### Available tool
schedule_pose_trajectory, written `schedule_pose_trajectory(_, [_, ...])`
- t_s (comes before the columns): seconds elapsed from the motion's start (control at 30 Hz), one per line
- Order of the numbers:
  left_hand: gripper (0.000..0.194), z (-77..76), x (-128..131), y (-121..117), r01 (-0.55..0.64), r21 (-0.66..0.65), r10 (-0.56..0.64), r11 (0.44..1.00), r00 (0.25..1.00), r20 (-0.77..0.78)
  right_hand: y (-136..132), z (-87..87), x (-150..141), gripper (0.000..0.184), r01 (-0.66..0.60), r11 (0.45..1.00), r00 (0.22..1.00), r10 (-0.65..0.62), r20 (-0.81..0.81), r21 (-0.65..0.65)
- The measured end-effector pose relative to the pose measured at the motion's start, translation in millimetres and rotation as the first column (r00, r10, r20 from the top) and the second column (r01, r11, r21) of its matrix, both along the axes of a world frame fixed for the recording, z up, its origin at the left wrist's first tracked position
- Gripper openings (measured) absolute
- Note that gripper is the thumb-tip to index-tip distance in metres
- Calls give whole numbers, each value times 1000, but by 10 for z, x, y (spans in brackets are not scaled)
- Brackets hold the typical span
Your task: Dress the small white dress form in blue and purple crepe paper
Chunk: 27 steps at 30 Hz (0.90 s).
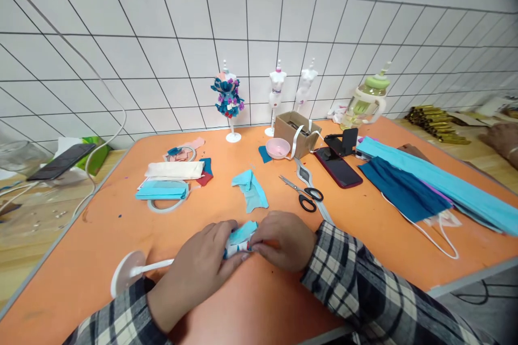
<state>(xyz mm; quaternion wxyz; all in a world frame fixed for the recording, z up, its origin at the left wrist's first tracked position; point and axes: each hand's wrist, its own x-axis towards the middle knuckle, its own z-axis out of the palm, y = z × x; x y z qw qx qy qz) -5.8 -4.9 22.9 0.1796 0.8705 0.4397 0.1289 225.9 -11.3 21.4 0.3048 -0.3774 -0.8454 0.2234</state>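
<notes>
Our left hand [204, 256] curls around a small mannequin [235, 250], held sideways over the orange table [259, 302], its stand [126, 275] leftward; our right hand [285, 240] pinches the edge of its light-blue fabric [243, 233]. We judge the mannequin light and rigid, the fabric soft, best taken by torso and edge respectively.

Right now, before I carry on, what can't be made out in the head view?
All in the head view:
White stand: its far end, covered by the left hand.
Right hand: whether its grip pinches the light blue cloth between the hands, hidden by the hand itself.
Cardboard box: contents, mostly behind its walls and too small.
Another person's hand: cut off by the right edge.
</notes>
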Motion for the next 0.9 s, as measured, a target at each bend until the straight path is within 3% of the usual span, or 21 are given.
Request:
schedule_pose_trajectory(0.07, [30, 9, -9, -6, -34, -31, 35, 999, 999, 13, -13, 34, 37, 10, -4, 998, 996, -1, -94, -55])
schedule_pose_trajectory(0.13, [25, 14, -20, -8, -33, -52, 33, 998, 999, 5, 0, 39, 76, 18, 93, 992, 977, -108, -185, -90])
schedule_pose_trajectory(0.2, [24, 11, -32, -3, -22, -49, 23, 999, 1000, 14, 34, -2, 104, 35, 157, 984, 963, -171, -211, -82])
schedule_pose_trajectory(0.27, [23, -1, -41, 11, -12, -27, 13, 1000, 999, 52, 76, -84, 107, 45, 134, 989, 974, -142, -179, -57])
schedule_pose_trajectory(0.47, [18, -25, -36, 67, 3, -5, -2, 1000, 987, 162, 146, -287, 25, 16, 155, 987, 986, -152, -74, 36])
schedule_pose_trajectory(0.7, [13, -8, -35, 76, 46, 8, -47, 999, 974, 223, 66, -126, 94, 22, 132, 991, 991, -132, -5, 8])
schedule_pose_trajectory(0.9, [13, 6, -44, 70, 62, 21, -65, 998, 964, 258, 60, -153, 86, 7, 165, 986, 986, -165, -37, -3])
